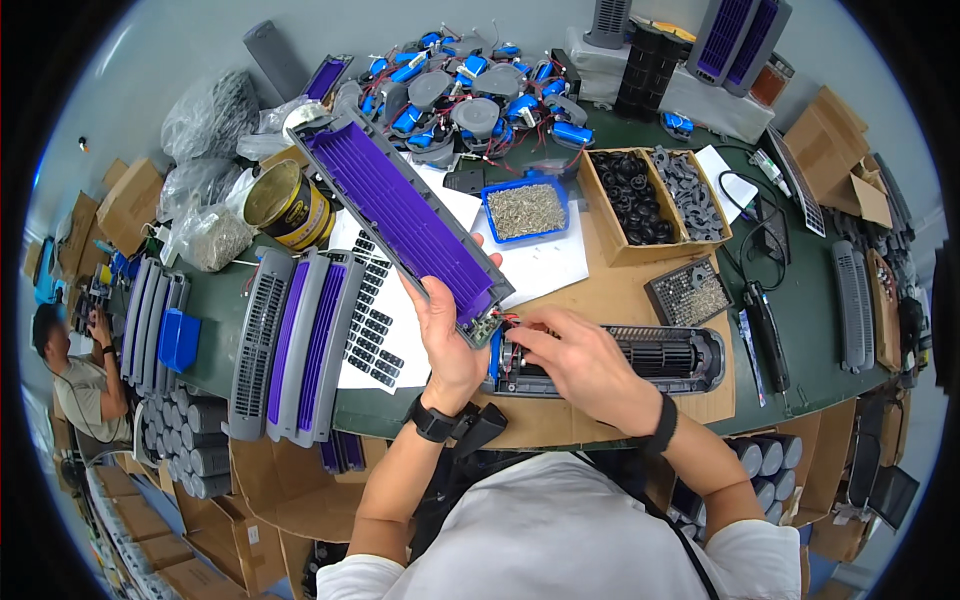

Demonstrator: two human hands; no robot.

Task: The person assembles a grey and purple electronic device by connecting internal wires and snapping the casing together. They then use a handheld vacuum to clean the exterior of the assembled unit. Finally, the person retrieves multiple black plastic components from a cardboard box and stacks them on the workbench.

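My left hand (448,335) grips the lower end of a long grey fan housing half with a purple inside (405,215), tilted up to the left. At that end a small circuit board (482,328) shows, with thin red wires (508,318) running off it. My right hand (585,365) has its thumb and fingers pinched together beside the wires; what lies between the fingertips is hidden. Under it, the other grey housing half (708,362) lies on cardboard, holding a black ribbed fan roller (655,358). A blue part (495,355) sits at its left end, partly covered.
Upright housing panels (300,345) stand at left, beside a yellow tub (290,208). Ahead are a blue tray of screws (527,210), a cardboard box of black and grey parts (655,245) and piled blue-wrapped units (470,120). An electric screwdriver (765,335) lies at right. A person (90,380) works far left.
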